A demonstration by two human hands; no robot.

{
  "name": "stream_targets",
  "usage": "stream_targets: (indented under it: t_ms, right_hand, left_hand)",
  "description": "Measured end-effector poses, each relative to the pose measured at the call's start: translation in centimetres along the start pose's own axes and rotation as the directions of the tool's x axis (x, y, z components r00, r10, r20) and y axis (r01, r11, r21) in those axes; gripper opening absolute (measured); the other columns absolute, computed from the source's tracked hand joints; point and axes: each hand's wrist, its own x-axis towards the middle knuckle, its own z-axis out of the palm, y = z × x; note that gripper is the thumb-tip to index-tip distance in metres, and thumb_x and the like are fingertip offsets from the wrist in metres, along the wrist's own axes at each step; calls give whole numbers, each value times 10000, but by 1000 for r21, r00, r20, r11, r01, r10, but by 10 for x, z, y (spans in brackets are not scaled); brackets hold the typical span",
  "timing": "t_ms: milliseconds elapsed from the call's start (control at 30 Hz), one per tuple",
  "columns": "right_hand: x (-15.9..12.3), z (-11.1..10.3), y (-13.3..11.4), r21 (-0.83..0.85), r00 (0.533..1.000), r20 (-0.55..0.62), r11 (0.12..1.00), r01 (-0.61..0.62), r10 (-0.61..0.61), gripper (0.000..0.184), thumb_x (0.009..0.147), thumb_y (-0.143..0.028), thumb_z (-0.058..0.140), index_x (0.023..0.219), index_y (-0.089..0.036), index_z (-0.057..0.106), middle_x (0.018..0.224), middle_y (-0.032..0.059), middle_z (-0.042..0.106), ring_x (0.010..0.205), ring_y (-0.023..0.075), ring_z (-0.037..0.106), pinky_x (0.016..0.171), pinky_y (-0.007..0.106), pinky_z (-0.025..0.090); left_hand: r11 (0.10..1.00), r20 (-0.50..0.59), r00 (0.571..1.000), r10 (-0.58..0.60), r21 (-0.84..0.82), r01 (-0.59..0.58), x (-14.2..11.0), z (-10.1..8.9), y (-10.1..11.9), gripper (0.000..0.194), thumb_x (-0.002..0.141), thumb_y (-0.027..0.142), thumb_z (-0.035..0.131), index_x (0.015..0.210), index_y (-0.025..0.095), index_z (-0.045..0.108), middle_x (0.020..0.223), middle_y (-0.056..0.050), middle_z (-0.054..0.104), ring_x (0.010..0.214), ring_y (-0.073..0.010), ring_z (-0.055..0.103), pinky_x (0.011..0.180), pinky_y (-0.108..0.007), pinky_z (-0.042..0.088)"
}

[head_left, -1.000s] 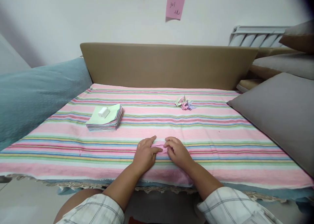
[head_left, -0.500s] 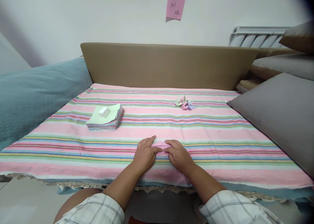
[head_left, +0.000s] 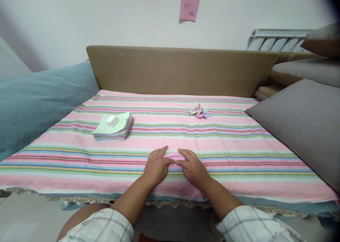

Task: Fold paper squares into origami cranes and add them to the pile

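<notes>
A piece of pink paper point(head_left: 174, 156), partly folded, lies on the striped cloth point(head_left: 164, 139) between my hands. My left hand point(head_left: 157, 165) grips its left side, the thumb along the near edge and the fingers at the far left corner. From the other side my right hand point(head_left: 193, 166) holds the paper the same way. Both thumb tips meet at the middle of the near edge. The paper's outer ends are partly hidden under my fingers.
Left of my hands sits a stack of coloured paper point(head_left: 117, 128) with a small white block point(head_left: 112, 121) on top. Several folded paper figures point(head_left: 199, 111) lie farther back to the right. A brown backrest point(head_left: 180, 70) stands behind; grey cushions point(head_left: 300, 107) are at the right, a blue armrest point(head_left: 47, 97) at the left.
My thumbs have shifted slightly along the paper's near edge, and less of the paper shows below them. Both hands stay on the pink paper.
</notes>
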Motion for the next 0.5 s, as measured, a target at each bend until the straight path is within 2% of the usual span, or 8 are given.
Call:
stream_targets:
  t_ms: [233,367,500]
  right_hand:
    - [1,3,-1,-94,999,-1,995,-35,35,288,758,-41,452,852,-195,675,1229,119,521,1147,266,430,950,485,416]
    - [1,2,-2,-95,997,-41,993,-71,67,252,760,-37,428,757,-173,639,1202,135,522,1120,266,438,925,475,433]
    - [-2,0,-1,-69,998,-48,997,-31,27,284,755,-22,405,834,-175,631,1200,130,516,1122,254,439,930,477,427]
  left_hand:
    - [1000,4,1000,-1,15,1,0,-2,1,262,800,181,543,906,355,707,1339,-32,468,1151,-267,462,958,-489,365]
    - [1000,13,1000,-10,17,10,0,-3,3,256,797,182,552,897,358,709,1335,-30,471,1140,-268,467,955,-487,363]
    - [1000,11,1000,-9,9,9,1,-2,3,257,798,179,551,899,357,707,1342,-18,462,1147,-260,461,960,-486,359]
